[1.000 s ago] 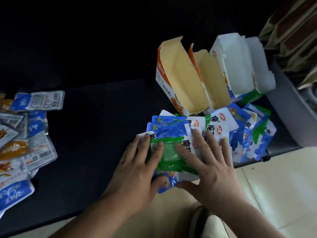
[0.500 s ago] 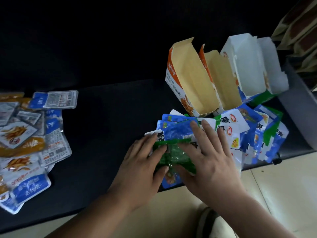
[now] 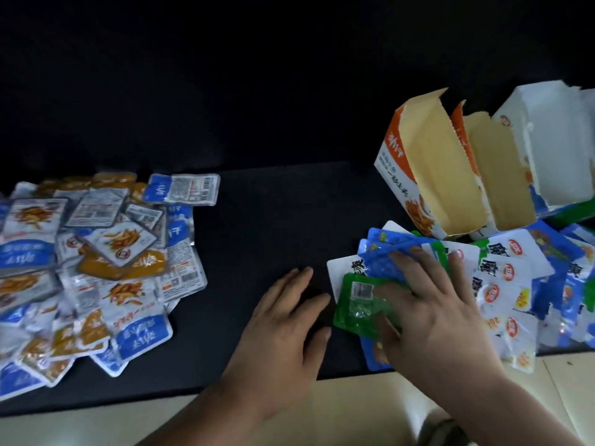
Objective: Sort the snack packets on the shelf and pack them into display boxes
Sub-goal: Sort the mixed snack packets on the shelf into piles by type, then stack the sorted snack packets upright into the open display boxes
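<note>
Here, green packet [image 3: 353, 302] lies partly under right grip [image 3: 434, 312].

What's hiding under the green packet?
A white packet and a blue packet peek out beneath the green packet. The right hand covers the rest.

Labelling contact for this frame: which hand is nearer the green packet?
Right. The right hand lies flat on the green packet, covering its right side; the left hand rests on the dark shelf just beside its left edge.
</note>
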`<action>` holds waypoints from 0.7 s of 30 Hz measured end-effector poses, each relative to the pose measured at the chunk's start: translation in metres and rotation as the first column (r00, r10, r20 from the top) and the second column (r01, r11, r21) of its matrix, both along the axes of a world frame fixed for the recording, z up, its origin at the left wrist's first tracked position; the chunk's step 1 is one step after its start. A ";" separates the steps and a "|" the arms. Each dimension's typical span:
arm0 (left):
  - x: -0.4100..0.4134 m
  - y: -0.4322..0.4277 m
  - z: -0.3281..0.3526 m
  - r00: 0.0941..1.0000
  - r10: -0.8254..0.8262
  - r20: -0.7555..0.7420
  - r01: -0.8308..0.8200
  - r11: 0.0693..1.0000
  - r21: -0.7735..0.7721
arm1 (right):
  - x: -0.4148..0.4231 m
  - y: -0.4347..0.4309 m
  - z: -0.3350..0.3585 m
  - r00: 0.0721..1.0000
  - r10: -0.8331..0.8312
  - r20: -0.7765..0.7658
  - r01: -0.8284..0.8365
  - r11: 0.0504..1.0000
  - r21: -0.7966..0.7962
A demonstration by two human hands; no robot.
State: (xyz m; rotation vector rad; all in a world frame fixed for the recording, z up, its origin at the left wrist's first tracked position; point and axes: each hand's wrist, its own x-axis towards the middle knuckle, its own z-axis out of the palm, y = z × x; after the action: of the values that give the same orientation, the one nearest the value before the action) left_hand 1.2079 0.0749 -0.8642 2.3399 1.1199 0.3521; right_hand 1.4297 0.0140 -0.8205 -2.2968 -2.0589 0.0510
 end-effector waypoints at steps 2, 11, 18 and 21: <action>-0.006 0.004 0.000 0.999 0.027 0.025 -0.027 1.000 0.003 | -0.009 0.003 -0.002 0.999 0.033 -0.029 -0.032 0.999 0.039; -0.066 0.042 0.019 0.977 0.094 -0.191 -0.052 0.976 0.212 | -0.076 0.051 -0.006 0.926 0.199 -0.322 -0.187 0.980 0.067; -0.132 0.096 0.024 0.792 0.273 -0.545 -0.181 0.959 0.217 | -0.143 0.175 0.025 0.857 0.139 -0.497 -0.284 0.931 -0.231; -0.147 0.096 0.020 0.833 0.254 -0.491 -0.152 0.959 0.238 | -0.164 0.221 0.013 0.887 0.209 -0.413 -0.346 0.892 -0.291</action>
State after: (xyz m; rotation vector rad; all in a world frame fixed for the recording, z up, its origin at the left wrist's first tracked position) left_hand 1.0607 0.1706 -0.8443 2.5669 1.6635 -0.1267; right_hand 1.2656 0.2353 -0.8076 -1.9138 -2.2909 0.8747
